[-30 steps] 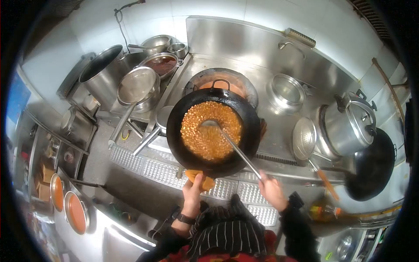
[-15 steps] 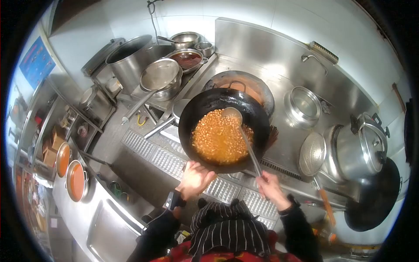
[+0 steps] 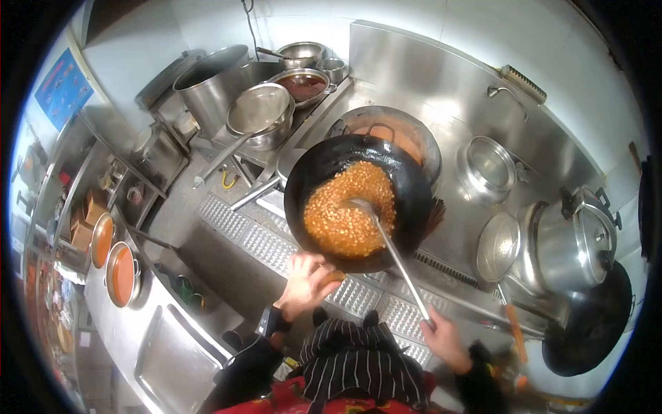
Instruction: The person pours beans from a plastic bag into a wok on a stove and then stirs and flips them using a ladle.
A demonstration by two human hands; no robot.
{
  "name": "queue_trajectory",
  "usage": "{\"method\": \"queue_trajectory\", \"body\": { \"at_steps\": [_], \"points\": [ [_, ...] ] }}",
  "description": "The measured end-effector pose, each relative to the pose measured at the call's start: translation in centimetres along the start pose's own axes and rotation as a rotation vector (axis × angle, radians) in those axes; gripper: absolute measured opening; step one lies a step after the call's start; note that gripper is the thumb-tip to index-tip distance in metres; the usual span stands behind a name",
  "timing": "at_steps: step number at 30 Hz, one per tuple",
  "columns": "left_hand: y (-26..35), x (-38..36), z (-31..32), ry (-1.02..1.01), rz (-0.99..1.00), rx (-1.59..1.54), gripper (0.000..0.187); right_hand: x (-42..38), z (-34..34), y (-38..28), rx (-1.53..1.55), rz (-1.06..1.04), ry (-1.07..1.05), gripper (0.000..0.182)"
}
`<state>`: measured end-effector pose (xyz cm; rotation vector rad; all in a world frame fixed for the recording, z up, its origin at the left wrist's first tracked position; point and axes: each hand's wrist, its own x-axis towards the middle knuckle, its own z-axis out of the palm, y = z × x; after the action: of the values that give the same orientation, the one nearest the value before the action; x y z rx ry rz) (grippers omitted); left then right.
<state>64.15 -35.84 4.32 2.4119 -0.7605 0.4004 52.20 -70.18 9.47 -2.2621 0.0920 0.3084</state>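
A large black wok (image 3: 410, 200) holds small pale pieces in orange-brown sauce (image 3: 345, 224). My left hand (image 3: 305, 281) is closed at the wok's near edge, around what looks like a brownish grip or cloth. The long handle of a metal ladle (image 3: 396, 255) is in my right hand (image 3: 445, 338), its fingers wrapped round the end. The ladle's bowl is partly sunk in the sauce near the middle of the wok.
Behind the wok is a burner ring (image 3: 431, 148). Left stand a tall pot (image 3: 210, 86) and a strainer over a bowl (image 3: 258, 110). Right are a skimmer (image 3: 498, 248), a pressure cooker (image 3: 572, 241) and another black wok (image 3: 596, 324). Pots of orange liquid (image 3: 122, 274) sit at left.
My right hand has moved down and right, drawing the ladle's bowl nearer me and lower in the wok. The food has shifted within the wok. The camera view has shifted slightly.
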Motion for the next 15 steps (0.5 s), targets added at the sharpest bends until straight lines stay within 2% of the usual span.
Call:
{"method": "queue_trajectory", "body": {
  "at_steps": [1,2,4,6,8,9,11,12,14,15],
  "points": [
    [0.7,-0.1,-0.6,0.11,-0.029,0.016,0.041,-0.7,-1.1,-0.2,-0.045,0.065,0.001,0.047],
    [0.7,-0.9,-0.4,0.114,-0.05,0.027,0.041,-1.3,-2.3,-0.5,-0.091,0.123,-0.005,0.046],
    [0.7,-3.9,0.1,0.285,-0.24,-0.063,0.049,-2.5,-4.8,-0.7,-0.225,0.175,-0.041,0.046],
    [1.1,-5.4,0.4,0.392,-0.376,-0.153,0.041,-2.6,-6.4,2.7,-0.369,-0.031,-0.039,0.045],
    [2.1,-7.1,2.0,0.482,-0.713,-0.403,0.036,-2.0,-8.2,-1.0,-0.632,0.07,-0.307,0.043],
    [1.6,-8.5,2.9,0.482,-0.823,-0.458,0.033,-1.5,-7.6,-2.5,-0.657,0.001,-0.367,0.043],
    [1.0,-10.6,4.1,0.631,-1.055,-0.699,0.029,-0.7,-6.1,-4.8,-0.691,-0.311,-0.09,0.043],
    [-0.3,-12.7,5.8,0.7,-1.155,-0.822,0.029,0.2,-5.6,-3.9,-0.699,-0.352,-0.115,0.043],
    [-0.6,-14.8,5.3,1.057,-1.353,-1.199,0.023,2.3,-3.9,-1.9,-0.761,-0.357,-0.029,0.043],
    [-0.9,-15.9,4.7,1.228,-1.442,-1.291,0.015,3.4,-3.3,-1.8,-0.739,-0.486,0.03,0.042]
  ]
}}
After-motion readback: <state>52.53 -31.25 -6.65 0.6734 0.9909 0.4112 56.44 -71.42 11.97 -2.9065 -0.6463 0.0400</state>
